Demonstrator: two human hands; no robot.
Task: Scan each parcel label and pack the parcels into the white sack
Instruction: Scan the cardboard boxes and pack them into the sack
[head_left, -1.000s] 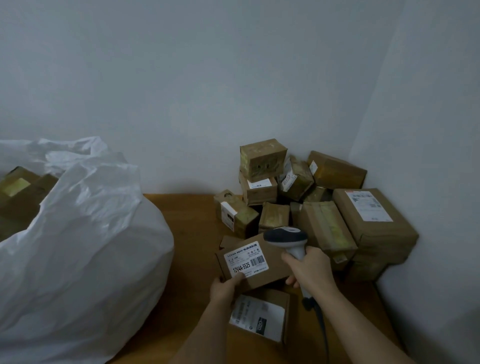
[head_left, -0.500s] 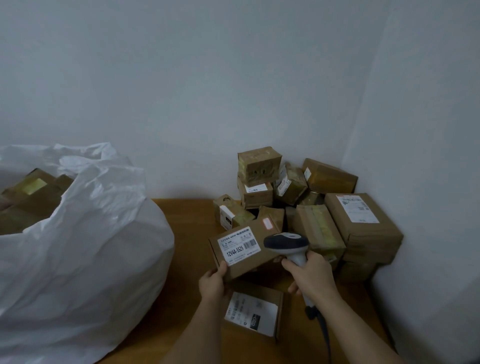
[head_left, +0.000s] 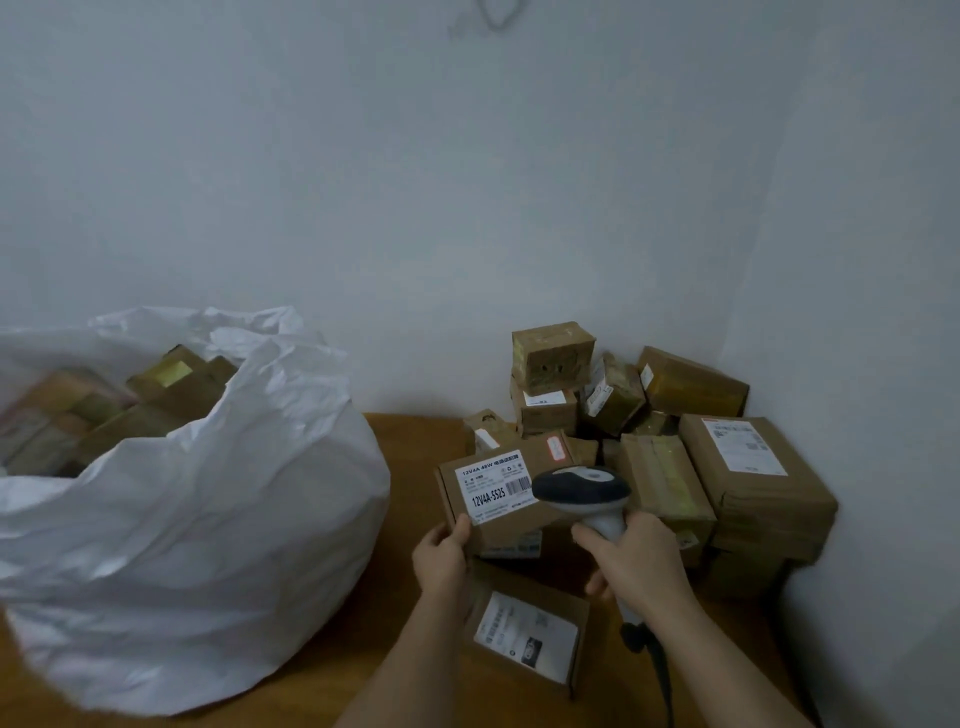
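My left hand (head_left: 441, 558) grips the lower left corner of a flat brown parcel (head_left: 506, 522), held up with its white barcode label (head_left: 493, 491) facing me. My right hand (head_left: 636, 564) grips the handle of a grey barcode scanner (head_left: 582, 491), whose head sits at the parcel's right edge and overlaps the label. The white sack (head_left: 208, 519) stands open at the left, with several brown parcels (head_left: 130, 410) inside. A pile of brown parcels (head_left: 649, 436) fills the corner behind my hands.
Another flat labelled parcel (head_left: 524, 631) lies on the wooden floor (head_left: 410, 447) under my hands. The scanner's dark cable (head_left: 657, 670) trails down along my right forearm. White walls close the corner at the back and right.
My left hand has lifted the labelled parcel up off the lower parcel and slightly left. The scanner head has shifted from above the label to its right edge. The view has tilted toward the sack.
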